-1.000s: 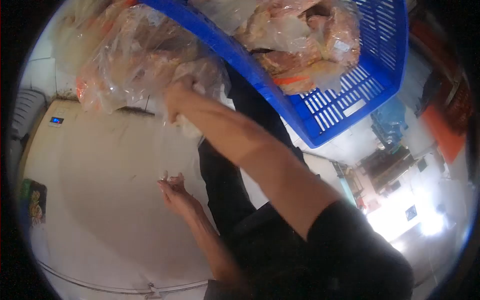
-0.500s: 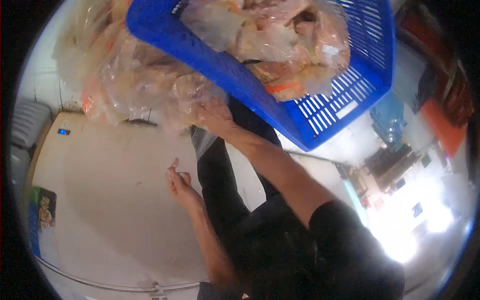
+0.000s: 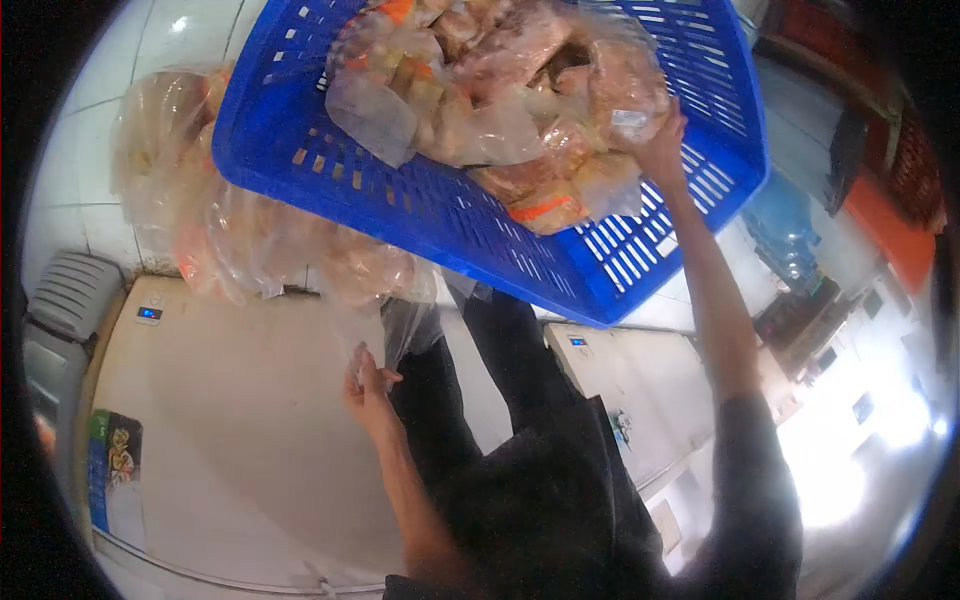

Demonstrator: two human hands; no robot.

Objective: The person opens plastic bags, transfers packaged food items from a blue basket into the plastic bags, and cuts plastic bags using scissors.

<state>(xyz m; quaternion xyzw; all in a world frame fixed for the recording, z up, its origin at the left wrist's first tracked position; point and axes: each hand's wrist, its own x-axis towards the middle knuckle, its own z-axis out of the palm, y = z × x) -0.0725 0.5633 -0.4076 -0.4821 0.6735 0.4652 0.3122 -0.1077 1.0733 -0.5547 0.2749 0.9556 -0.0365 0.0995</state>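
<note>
A blue slotted basket (image 3: 345,190) holds clear plastic bags of pinkish meat (image 3: 500,130), with orange strips and a white label showing. My right hand (image 3: 660,145) is inside the basket, gripping the bag edge beside the label; some of its fingers are hidden. More bagged meat (image 3: 270,235) lies left of the basket and partly beneath it. Below these bags, my left hand (image 3: 370,388) is palm up near a loose clear plastic edge, fingers apart and slightly bent.
A large off-white lid or panel (image 3: 240,400) carries a small display and a picture sticker (image 3: 120,460). A second pale panel (image 3: 640,380) is right of my dark-clothed legs. Grey plastic (image 3: 60,310) stands at left. A blue clear container (image 3: 785,230) and red-orange items (image 3: 890,240) are at right.
My right hand has left the bags beside the basket and moved right to the bag inside it. The basket shows lower and further left in view. My left hand stays near the panel.
</note>
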